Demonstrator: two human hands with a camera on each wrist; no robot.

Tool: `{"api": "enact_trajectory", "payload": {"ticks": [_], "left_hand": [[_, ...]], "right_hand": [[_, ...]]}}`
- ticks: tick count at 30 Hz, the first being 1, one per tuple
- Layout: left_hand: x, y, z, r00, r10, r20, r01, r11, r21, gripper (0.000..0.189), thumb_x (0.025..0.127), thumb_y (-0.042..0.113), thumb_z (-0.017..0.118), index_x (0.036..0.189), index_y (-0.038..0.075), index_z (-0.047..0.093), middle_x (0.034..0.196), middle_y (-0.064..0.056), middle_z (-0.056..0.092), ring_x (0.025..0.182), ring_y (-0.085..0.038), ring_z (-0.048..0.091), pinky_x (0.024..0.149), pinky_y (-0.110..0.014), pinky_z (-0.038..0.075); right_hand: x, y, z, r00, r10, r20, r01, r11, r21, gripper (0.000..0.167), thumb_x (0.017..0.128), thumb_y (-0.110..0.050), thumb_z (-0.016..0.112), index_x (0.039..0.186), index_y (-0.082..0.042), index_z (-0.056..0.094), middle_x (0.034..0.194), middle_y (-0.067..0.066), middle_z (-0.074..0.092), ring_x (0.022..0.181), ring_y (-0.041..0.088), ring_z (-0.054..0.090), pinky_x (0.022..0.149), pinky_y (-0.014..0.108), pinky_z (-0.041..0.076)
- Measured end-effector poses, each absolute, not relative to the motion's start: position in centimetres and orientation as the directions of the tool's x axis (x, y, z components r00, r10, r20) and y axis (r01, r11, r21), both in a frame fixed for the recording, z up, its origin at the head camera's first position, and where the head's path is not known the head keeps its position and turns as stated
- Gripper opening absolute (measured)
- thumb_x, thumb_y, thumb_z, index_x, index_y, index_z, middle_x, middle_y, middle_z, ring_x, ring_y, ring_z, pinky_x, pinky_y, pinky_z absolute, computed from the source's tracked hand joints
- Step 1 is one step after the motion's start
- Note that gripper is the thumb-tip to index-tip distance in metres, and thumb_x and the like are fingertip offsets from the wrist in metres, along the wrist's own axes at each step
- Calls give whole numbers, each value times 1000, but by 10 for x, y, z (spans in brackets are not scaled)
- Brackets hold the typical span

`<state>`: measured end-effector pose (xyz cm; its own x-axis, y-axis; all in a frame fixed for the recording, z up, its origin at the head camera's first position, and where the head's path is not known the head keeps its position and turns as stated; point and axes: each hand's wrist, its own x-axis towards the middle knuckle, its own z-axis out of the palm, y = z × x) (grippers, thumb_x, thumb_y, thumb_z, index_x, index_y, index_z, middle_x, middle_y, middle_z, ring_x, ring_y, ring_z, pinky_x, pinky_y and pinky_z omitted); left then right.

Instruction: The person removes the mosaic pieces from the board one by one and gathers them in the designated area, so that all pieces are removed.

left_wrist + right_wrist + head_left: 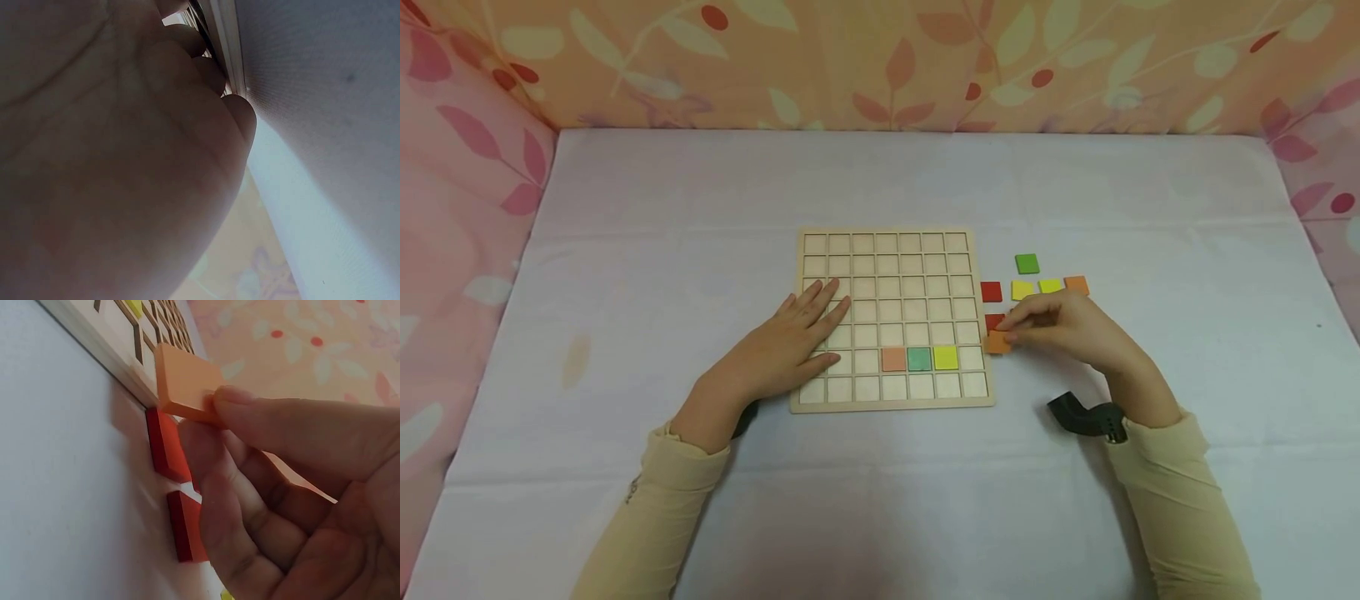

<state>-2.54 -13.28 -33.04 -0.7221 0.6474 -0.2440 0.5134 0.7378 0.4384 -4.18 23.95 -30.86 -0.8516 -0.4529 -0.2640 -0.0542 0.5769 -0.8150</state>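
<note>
My left hand (782, 346) lies flat with spread fingers over the left side of a pale wooden grid board (891, 407). In the left wrist view, the palm fills most of the picture and the fingertips meet the board's edge. Between thumb and fingers, my right hand (1067, 327) pinches an orange square tile (187, 381), raised just off the board's right edge. Three tiles sit side by side in the row above the bottom one: salmon (893, 359), teal (919, 359) and yellow (946, 357).
Loose tiles lie right of the board: a red tile (991, 292), another red tile (995, 321) partly covered, a green tile (1027, 263), two yellow tiles, and an orange tile (1077, 285). A white cloth (887, 183) covers the table. Patterned curtains (850, 67) stand behind it.
</note>
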Motion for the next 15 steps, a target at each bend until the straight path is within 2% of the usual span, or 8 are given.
{"api": "enact_trajectory", "payload": {"ticks": [15], "left_hand": [[-25,-133,-330,-723,649,-236,514,734,445,69,98,32,49,152,8,13,157,-13,-5,143,-26,-7,114,-48,4]], "right_hand": [[-43,244,-309,-812,-475,-340,-24,609,-793,8,82,-2,71,90,-2,74,87,7,69,75,11,59,67,20,49]]}}
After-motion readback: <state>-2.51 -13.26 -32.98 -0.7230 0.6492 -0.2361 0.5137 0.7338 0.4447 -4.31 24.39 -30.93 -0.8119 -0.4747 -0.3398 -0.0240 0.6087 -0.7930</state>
